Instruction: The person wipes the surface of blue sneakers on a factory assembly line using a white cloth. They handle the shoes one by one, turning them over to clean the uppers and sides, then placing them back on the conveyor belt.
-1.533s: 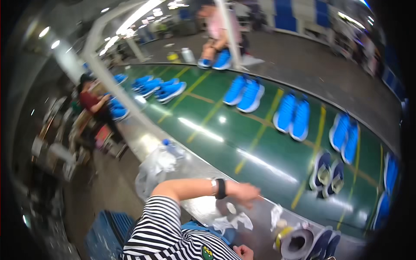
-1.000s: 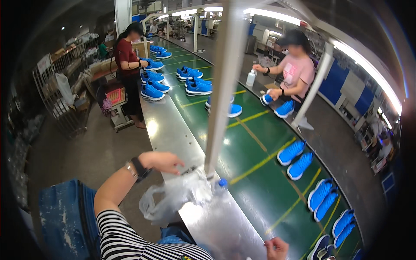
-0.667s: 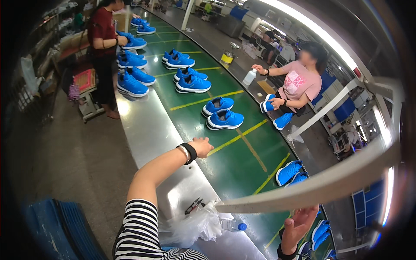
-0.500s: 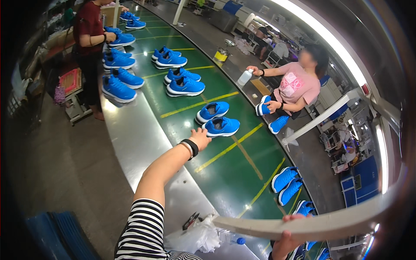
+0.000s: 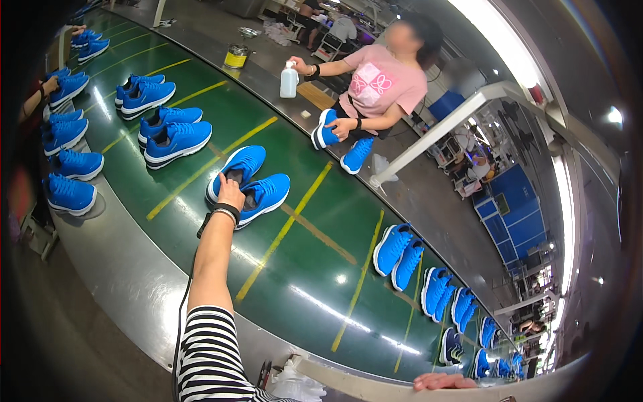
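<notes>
My left arm, in a black-and-white striped sleeve with a dark wristband, reaches over a green conveyor belt (image 5: 315, 268). My left hand (image 5: 231, 194) closes on the heel collar of a blue sneaker (image 5: 246, 161), fingertips tucked into its opening. Right beside it, by my wrist, stands the matching blue sneaker (image 5: 271, 195), white-soled too. Low at the right, the fingers of my right hand (image 5: 444, 381) curl over a pale bar (image 5: 355, 379); the rest of that hand is hidden.
More blue sneaker pairs (image 5: 177, 139) stand on the belt, left and right. Several line the metal ledge (image 5: 120, 248). Across the belt a person in pink (image 5: 382, 84) holds a spray bottle (image 5: 289, 82) and a blue sneaker (image 5: 326, 128). A white post (image 5: 429, 137) rises there.
My left hand has gone from the near sneaker's heel to the other sneaker's collar. The pair now points more away from me. The view has swung right.
</notes>
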Demonstrator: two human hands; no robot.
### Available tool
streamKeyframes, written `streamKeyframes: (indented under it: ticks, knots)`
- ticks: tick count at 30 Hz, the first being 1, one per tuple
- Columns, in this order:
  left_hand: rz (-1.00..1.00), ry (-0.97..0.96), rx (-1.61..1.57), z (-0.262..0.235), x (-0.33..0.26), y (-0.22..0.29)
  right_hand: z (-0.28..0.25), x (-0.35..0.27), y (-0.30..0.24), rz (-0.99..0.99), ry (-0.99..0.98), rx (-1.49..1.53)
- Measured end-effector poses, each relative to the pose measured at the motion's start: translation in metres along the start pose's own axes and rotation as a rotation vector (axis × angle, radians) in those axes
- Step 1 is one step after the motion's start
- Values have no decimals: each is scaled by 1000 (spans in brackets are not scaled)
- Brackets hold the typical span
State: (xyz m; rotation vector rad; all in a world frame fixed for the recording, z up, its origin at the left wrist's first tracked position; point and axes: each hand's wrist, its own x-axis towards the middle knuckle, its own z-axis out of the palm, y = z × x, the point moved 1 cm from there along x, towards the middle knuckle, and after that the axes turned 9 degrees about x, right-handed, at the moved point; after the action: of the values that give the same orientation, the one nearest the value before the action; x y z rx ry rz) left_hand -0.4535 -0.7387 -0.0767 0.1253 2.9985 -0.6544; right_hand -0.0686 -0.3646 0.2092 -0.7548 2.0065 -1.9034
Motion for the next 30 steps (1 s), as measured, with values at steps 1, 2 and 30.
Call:
streamKeyframes:
  ticks: [1, 2, 30]
  knots:
    - [32, 15, -8, 5, -2, 3, 13, 6, 3, -55, 138, -63]
    - [83, 37, -19, -6, -9, 15, 43, 10, 14, -142, 414, -169]
    - [1182, -229, -402, -285, -468, 178, 25, 117, 63, -201, 742, -383]
